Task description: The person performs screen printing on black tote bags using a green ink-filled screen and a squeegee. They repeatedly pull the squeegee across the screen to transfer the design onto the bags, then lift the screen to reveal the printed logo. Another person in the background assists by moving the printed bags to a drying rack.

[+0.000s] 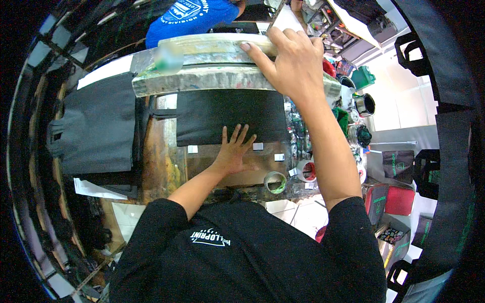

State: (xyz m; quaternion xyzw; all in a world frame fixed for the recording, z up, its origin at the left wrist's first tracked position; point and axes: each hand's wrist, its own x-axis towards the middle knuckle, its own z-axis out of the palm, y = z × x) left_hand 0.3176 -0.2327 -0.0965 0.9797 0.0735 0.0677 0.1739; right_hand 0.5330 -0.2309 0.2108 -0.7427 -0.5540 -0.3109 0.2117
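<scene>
My right hand [298, 63] grips the upper edge of a paint-stained wooden screen printing frame [202, 78], its thumb on the near side and fingers over the top. The frame is tilted up above the far side of the table. Below it lies a flat black fabric bag [230, 111], its handle toward the left and its far edge hidden by the frame. My left hand [235, 151] rests with spread fingers over the bag's near edge, holding nothing. Small white tabs [192, 149] sit along the near edge.
A stack of black bags [98, 126] is at the left. Two tape rolls, one greenish [275, 183] and one reddish [306, 170], sit near right. Open cans [365, 104] line the right side. A person in a blue shirt [194, 17] is beyond the frame. Black bags [454, 166] hang far right.
</scene>
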